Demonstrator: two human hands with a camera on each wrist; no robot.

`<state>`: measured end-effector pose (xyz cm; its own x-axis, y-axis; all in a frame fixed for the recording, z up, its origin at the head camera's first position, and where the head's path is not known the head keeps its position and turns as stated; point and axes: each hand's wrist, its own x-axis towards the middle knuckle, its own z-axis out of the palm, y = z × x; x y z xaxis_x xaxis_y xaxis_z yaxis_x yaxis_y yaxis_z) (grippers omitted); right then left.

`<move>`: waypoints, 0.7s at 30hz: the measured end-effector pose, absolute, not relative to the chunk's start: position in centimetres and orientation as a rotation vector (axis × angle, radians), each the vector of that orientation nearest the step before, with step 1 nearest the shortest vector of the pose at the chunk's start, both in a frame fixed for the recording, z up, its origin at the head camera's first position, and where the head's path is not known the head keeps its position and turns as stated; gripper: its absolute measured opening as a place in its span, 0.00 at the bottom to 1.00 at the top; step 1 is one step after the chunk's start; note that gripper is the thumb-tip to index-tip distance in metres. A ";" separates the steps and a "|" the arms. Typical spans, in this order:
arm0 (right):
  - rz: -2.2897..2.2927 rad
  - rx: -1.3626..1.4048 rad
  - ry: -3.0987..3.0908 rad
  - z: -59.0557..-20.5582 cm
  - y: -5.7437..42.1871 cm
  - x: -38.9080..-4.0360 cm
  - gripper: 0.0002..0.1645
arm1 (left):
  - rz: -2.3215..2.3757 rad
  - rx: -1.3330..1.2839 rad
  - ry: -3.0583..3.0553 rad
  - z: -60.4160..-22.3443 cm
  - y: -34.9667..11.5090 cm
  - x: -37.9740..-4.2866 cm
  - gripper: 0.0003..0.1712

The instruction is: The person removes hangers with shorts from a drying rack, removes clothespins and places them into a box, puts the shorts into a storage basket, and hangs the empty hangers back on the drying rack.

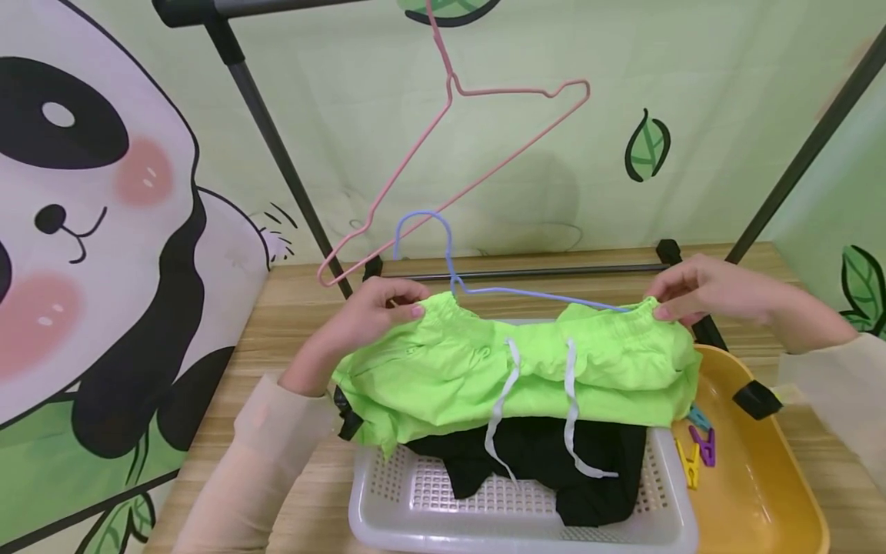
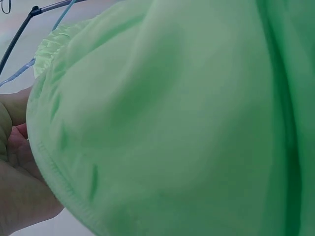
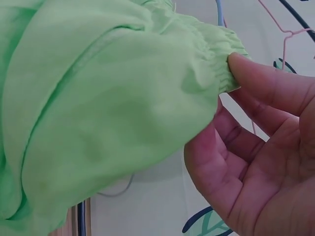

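Observation:
Bright lime-green drawstring shorts [image 1: 533, 377] hang spread between both hands, two white cords dangling from the gathered waistband. My left hand [image 1: 370, 315] pinches the waistband's left end between thumb and fingers. At the other end my right hand [image 1: 699, 292] pinches the elastic; its thumb lies on the ruffled edge in the right wrist view. A blue wire hanger [image 1: 540, 293] rises out of the waist opening, its hook upward and its right arm reaching toward my right hand. The hanger's lower part is hidden by the shorts. In the left wrist view, green cloth [image 2: 147, 118] covers most of the picture.
A pink hanger [image 1: 415, 146] hangs from the black rack [image 1: 270, 138] above. Below the shorts, a white plastic basket [image 1: 526, 531] holds black clothing [image 1: 595, 469]. At right stands a yellow-orange tub [image 1: 761, 477] with a purple clothespin [image 1: 704, 446] and a yellow clothespin [image 1: 688, 463].

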<state>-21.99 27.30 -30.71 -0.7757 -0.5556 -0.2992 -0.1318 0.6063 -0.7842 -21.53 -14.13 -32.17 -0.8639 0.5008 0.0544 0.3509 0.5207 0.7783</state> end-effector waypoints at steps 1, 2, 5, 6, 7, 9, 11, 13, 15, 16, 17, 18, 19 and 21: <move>-1.072 -0.533 2.304 -30.8 27.4 -22.0 0.10 | 1.266 0.731 2.584 -32.2 -14.2 -21.5 0.12; -1.078 -0.530 2.302 -30.8 27.6 -22.0 0.10 | 1.272 0.732 2.584 -32.3 -14.3 -21.5 0.12; -1.097 -0.541 2.292 -31.0 28.0 -21.9 0.09 | 1.293 0.741 2.577 -32.5 -14.5 -21.5 0.11; -1.107 -0.546 2.286 -31.1 28.1 -21.9 0.08 | 1.299 0.740 2.574 -32.5 -14.6 -21.5 0.10; -1.123 -0.555 2.274 -31.2 28.3 -21.9 0.07 | 1.306 0.740 2.572 -32.5 -14.7 -21.5 0.10; -1.161 -0.594 2.243 -31.3 28.5 -21.8 0.06 | 1.323 0.726 2.570 -32.5 -14.9 -21.5 0.10; -1.207 -0.642 2.201 -31.4 28.8 -21.8 0.07 | 1.347 0.693 2.569 -32.5 -15.1 -21.4 0.11; -1.248 -0.682 2.146 -31.6 29.1 -21.9 0.09 | 1.383 0.635 2.550 -32.5 -15.4 -21.3 0.12; -1.281 -0.707 2.079 -31.8 29.3 -21.9 0.10 | 1.423 0.579 2.523 -32.4 -15.6 -21.3 0.13; -1.294 -0.707 2.046 -31.9 29.3 -22.0 0.11 | 1.440 0.562 2.511 -32.4 -15.7 -21.3 0.13; -1.303 -0.707 2.014 -32.0 29.4 -22.0 0.11 | 1.455 0.550 2.499 -32.4 -15.7 -21.2 0.13; -1.308 -0.703 1.984 -32.2 29.4 -22.0 0.11 | 1.466 0.545 2.489 -32.4 -15.8 -21.2 0.13; -1.309 -0.699 1.958 -32.3 29.3 -22.0 0.11 | 1.476 0.543 2.483 -32.4 -15.8 -21.2 0.13; -1.302 -0.689 1.926 -32.7 29.2 -22.0 0.10 | 1.485 0.551 2.478 -32.4 -15.8 -21.2 0.13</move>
